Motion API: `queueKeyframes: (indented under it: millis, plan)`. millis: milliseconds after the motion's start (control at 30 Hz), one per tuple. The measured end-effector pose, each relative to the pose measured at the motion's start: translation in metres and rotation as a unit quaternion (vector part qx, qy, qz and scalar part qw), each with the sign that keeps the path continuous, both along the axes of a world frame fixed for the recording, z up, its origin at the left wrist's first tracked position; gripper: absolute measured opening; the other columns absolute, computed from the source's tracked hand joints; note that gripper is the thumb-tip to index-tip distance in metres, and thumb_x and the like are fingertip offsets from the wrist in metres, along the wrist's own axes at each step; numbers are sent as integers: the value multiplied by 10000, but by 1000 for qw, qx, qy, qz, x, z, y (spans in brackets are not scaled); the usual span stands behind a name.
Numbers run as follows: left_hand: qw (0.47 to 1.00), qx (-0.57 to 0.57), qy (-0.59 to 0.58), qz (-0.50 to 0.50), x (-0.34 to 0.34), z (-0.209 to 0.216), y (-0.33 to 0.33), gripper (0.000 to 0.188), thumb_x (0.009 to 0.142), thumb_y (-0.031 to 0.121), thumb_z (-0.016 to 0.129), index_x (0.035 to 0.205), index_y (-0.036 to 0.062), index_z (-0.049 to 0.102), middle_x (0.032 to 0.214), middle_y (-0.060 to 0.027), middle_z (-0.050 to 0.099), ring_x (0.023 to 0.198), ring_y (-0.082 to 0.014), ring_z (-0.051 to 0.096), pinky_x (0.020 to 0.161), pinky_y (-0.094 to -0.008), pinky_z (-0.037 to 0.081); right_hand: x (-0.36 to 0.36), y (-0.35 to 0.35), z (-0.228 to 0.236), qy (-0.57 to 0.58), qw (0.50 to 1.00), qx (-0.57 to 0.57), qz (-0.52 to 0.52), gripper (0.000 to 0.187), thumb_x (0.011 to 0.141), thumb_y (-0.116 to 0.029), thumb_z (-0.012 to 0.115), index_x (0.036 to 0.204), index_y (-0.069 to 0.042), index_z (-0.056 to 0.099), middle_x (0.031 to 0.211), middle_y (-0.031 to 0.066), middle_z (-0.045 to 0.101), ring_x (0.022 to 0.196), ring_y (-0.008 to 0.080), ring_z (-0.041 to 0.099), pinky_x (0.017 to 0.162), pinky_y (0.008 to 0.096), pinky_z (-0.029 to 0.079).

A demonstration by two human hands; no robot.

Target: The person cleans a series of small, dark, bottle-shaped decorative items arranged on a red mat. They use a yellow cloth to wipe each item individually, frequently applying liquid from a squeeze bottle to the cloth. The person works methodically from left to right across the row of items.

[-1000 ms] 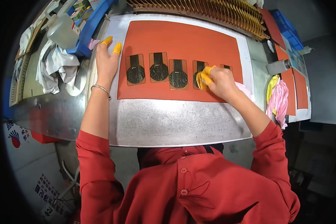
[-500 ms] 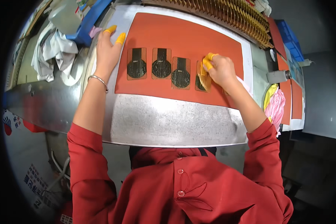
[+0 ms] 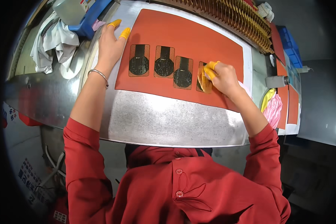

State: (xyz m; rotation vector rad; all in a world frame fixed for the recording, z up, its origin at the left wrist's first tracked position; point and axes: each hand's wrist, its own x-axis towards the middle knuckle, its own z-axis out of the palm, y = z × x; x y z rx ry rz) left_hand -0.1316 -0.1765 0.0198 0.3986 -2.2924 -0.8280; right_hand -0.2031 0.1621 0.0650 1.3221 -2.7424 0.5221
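Spreading thumb and finger apart, the left hand (image 3: 110,48) sits at the orange mat's (image 3: 192,35) left edge. Three patterned cards (image 3: 139,60) lie on it, clear of touch; over a half-hidden fourth card (image 3: 202,64), where work looks unfinished, the right hand (image 3: 226,78) pinches an amber piece (image 3: 205,84).

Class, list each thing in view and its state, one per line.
Left hand: open
Right hand: closed on amber piece
Amber piece: held, partly covering a card
Left three cards: flat, uncovered
Mat: flat
White cloth: crumpled
Far-right pink cloth: crumpled
Grey bottle: upright or lying, unclear
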Motion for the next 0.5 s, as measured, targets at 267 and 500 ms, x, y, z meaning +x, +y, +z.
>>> queueKeyframes:
  millis: [267,500]
  plan:
    - [1000,7,-14,-1,1,3,2,399,821,212,615,1147,-7,542,1152,-182,539,1097,-310,503,940,-362,379,-13,5,2,-15,997,20,69,97,775,-148,591,766,-54,613,689,126,590,617,314,574,561,415,461]
    - [1000,15,2,-11,1,-1,-2,418,807,246,629,1127,-10,547,1139,-184,534,1033,-320,531,880,-374,415,-26,-4,8,-15,999,26,17,97,783,-120,606,832,-39,626,700,142,585,648,316,584,582,381,461]
